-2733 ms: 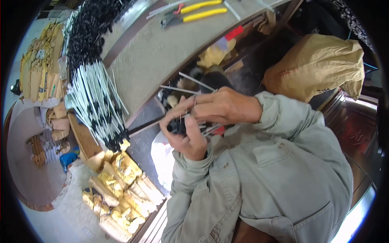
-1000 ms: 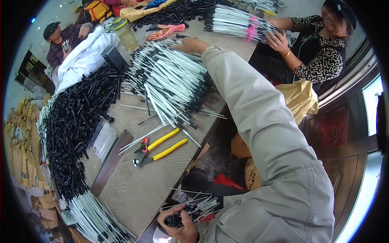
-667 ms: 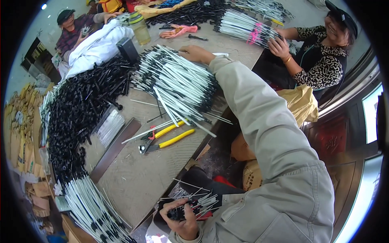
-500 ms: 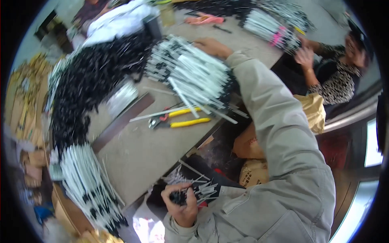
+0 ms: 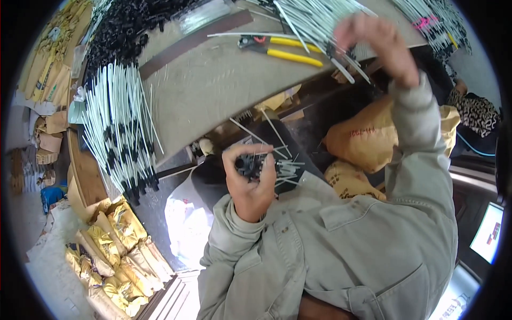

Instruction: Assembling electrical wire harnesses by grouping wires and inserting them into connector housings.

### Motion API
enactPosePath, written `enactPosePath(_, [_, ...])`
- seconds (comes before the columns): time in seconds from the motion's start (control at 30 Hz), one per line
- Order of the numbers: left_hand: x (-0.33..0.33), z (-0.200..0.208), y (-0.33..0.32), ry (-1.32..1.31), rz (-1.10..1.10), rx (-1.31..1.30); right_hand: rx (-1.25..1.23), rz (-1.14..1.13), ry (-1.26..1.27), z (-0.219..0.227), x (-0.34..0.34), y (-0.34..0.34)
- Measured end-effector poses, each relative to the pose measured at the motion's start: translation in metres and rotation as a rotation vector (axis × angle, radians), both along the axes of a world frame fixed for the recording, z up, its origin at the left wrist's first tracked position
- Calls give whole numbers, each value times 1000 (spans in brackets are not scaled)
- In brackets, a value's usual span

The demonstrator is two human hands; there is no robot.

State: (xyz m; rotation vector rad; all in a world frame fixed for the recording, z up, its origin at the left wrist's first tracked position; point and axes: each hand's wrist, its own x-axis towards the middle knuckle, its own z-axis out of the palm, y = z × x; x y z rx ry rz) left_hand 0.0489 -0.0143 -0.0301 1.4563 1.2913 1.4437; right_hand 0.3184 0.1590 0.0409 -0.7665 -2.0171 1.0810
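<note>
My left hand (image 5: 249, 181) is closed round a bundle of thin white rods with black ends (image 5: 288, 170), held in front of my body below the table edge. Its black ends show inside the curl of my fingers. My right hand (image 5: 378, 45) is raised at the table's right edge, beside a large pile of white rods (image 5: 314, 21). Motion blurs its fingers, so whether it holds anything is unclear. Yellow-handled pliers (image 5: 293, 49) lie on the table left of that hand. A thin white rod rests just behind them.
Another stack of white rods with black ends (image 5: 120, 106) overhangs the table's left end. Black pieces (image 5: 125, 40) are heaped behind a flat dark bar (image 5: 197, 42). Brown paper sacks (image 5: 368, 130) stand below the table at right; yellow-wrapped packages (image 5: 117, 245) fill a box lower left.
My view has tilted down and shifted. My right hand has come off the far side of the rod pile toward its near right edge. My left hand keeps its bundle.
</note>
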Motion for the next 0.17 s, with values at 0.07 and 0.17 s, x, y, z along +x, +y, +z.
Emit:
enactPosePath(0.07, [-2,4,-8,6,6,-20,-144,158,-58,-30,-41,-66])
enactPosePath(0.17, [1,2,-19,7,-2,26,-141,81,-102,-75,-63,-119])
